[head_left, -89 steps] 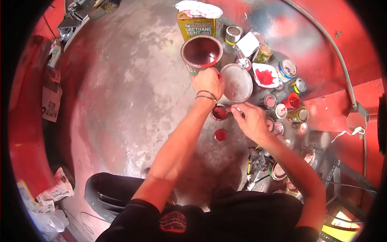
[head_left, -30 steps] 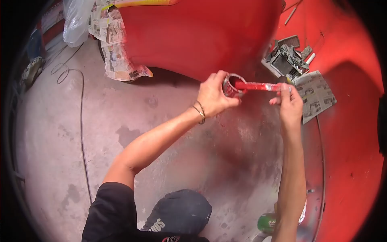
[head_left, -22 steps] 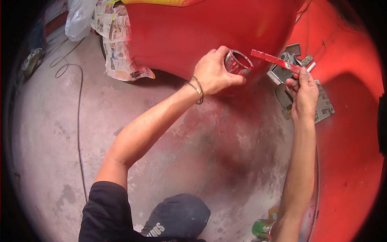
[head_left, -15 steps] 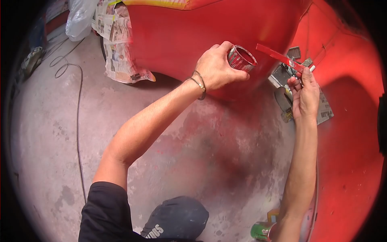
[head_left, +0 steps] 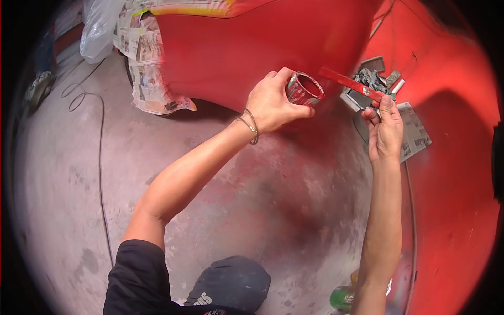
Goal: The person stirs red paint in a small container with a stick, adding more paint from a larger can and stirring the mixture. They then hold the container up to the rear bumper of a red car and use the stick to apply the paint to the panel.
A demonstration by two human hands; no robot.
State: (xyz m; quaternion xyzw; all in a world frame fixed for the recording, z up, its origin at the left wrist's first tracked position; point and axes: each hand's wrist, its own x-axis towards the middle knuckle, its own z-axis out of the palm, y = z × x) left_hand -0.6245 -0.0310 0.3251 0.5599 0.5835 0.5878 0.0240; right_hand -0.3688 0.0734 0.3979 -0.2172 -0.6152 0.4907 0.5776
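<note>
My left hand (head_left: 272,104) grips a small tin can (head_left: 303,89) with red paint inside, tilted toward the right, held up in front of a red car body panel (head_left: 262,42). My right hand (head_left: 384,131) pinches the lower end of a flat stick (head_left: 349,84) coated in red paint. The stick's far tip points up-left and sits just right of the can's rim, apart from it. A thin bracelet circles my left wrist.
Newspaper masking (head_left: 149,68) hangs at the panel's left edge, with a plastic bag (head_left: 100,29) above it. A cable (head_left: 100,157) runs along the concrete floor. Grey parts (head_left: 370,81) and a newspaper sheet (head_left: 415,131) lie at right. A green can (head_left: 342,297) stands by my right elbow.
Three seconds ago I crouched among paint cans, stirring. Since then the view turned to the red panel; the stick came out of the can and both hands shifted slightly left and down.
</note>
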